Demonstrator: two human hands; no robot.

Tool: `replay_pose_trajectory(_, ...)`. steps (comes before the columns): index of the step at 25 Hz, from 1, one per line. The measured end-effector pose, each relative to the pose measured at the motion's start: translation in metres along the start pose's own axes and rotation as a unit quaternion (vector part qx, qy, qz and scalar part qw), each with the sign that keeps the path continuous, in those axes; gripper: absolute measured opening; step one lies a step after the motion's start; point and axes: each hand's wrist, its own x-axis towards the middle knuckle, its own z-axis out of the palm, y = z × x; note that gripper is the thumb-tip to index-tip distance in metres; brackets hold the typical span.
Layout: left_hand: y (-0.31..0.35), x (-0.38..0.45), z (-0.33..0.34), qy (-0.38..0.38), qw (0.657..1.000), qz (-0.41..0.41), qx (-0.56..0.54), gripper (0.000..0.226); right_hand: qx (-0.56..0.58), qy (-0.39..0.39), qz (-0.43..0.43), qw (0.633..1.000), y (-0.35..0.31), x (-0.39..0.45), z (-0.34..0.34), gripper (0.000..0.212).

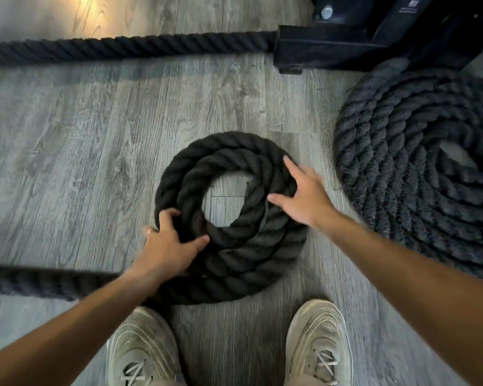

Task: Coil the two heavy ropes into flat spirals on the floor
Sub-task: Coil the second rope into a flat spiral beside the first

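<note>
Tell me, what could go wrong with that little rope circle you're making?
1. The loose rope tail runs off to the left beside the left shoe; a foot could catch on it.
2. The small coil has few turns, and the right hand only lies flat on it, so the turns might spring apart.
3. It sits close to the big coil; as it grows, they may bump.
</note>
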Motion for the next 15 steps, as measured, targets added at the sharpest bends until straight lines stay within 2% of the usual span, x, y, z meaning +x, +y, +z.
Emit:
replay_pose_trajectory(3, -0.011, -0.031, 0.017, -0.074, 0.997, -0.003, -0.033, 0.09, -0.019, 0.008, -0.07, 0.997, -0.02, 0.037, -0.011, 0.092)
replay_pose_trajectory(5, -0.011, -0.03, 0.009, -0.103, 0.994, 0.004, 0.025, 0.081, 0.006, 0.037, -0.065, 0.997, -0.021, 0.034, -0.005, 0.087)
replay_pose_trajectory(7, -0.005, -0.011, -0.012, -0.044, 0.994, 0.035, 0.092, 0.066, 0.034, 0.089, 0.004, 0.995, -0.014, 0.004, 0.013, 0.084)
replay_pose_trajectory(10, 0.011, 0.03, -0.043, 0.075, 0.985, 0.078, 0.135, 0.063, 0.02, 0.142, 0.113, 0.983, -0.005, -0.07, 0.051, 0.091)
replay_pose_trajectory(12, 0.021, 0.056, -0.05, 0.084, 0.985, 0.088, 0.121, 0.057, 0.048, 0.146, 0.145, 0.977, -0.004, -0.105, 0.071, 0.097)
replay_pose_trajectory(15, 0.028, 0.074, -0.046, 0.082, 0.988, 0.103, 0.08, 0.046, 0.093, 0.128, 0.159, 0.975, -0.007, -0.104, 0.077, 0.099)
